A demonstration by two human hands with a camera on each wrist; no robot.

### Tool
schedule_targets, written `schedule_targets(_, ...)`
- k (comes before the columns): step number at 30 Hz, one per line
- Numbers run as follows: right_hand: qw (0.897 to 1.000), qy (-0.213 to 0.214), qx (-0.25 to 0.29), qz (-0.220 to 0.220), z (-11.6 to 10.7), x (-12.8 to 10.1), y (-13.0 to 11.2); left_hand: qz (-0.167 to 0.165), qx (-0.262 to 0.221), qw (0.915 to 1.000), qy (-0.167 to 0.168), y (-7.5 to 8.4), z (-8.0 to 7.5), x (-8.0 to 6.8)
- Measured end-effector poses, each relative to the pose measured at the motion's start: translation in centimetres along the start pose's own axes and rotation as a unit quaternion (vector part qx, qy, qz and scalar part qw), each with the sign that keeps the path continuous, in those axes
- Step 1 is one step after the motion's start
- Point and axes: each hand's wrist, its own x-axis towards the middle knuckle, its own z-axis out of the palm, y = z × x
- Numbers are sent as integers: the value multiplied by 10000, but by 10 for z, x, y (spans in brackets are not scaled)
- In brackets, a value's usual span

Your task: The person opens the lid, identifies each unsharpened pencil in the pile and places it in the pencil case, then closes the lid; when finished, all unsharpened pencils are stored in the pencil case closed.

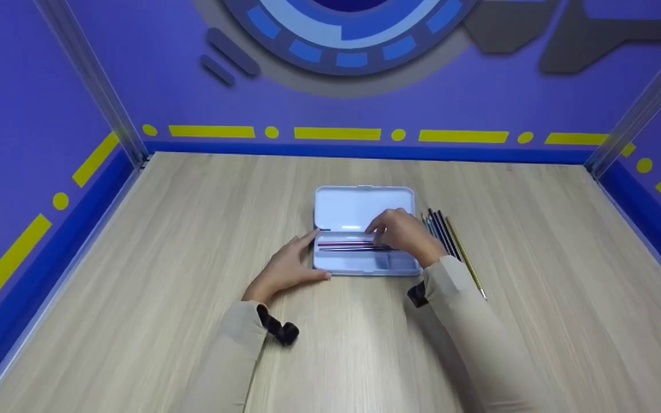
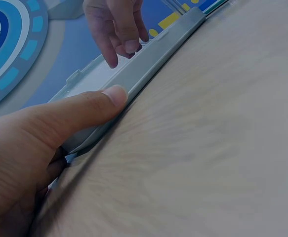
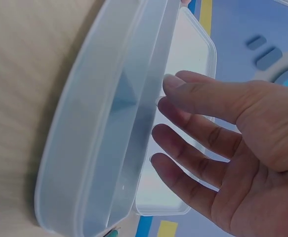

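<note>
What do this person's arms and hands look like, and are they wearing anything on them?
Both hands, left and right, are bare, without gloves. The left sleeve and right sleeve are long, plain and beige. A small black device shows at each wrist, left and right; the left one has a rounded end. No cables show.

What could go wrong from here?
1. Snag: the right sleeve overlaps the near ends of the loose black pencils in the head view, beside the gold pencil; pulling back might scatter them.
2. Mispick: pencils in the case lie close together under the right hand, so its fingers could disturb neighbours.
3. Pivot: the left hand braces only the left end of the pencil case; a push might swing it.
</note>
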Motion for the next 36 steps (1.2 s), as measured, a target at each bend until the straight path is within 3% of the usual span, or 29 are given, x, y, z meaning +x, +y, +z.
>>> schedule_targets(8, 9999, 51, 135, -36, -6, -8, 5, 146, -19, 9999, 31, -1, -1, 0)
schedule_targets(20, 9992, 168, 72, 356, -17, -23, 19, 134, -22, 9999, 42, -1, 0, 1)
schedule_targets(36, 9958, 783, 429, 205, -33, -56, 70, 168, -10, 9998, 51, -2, 1, 1)
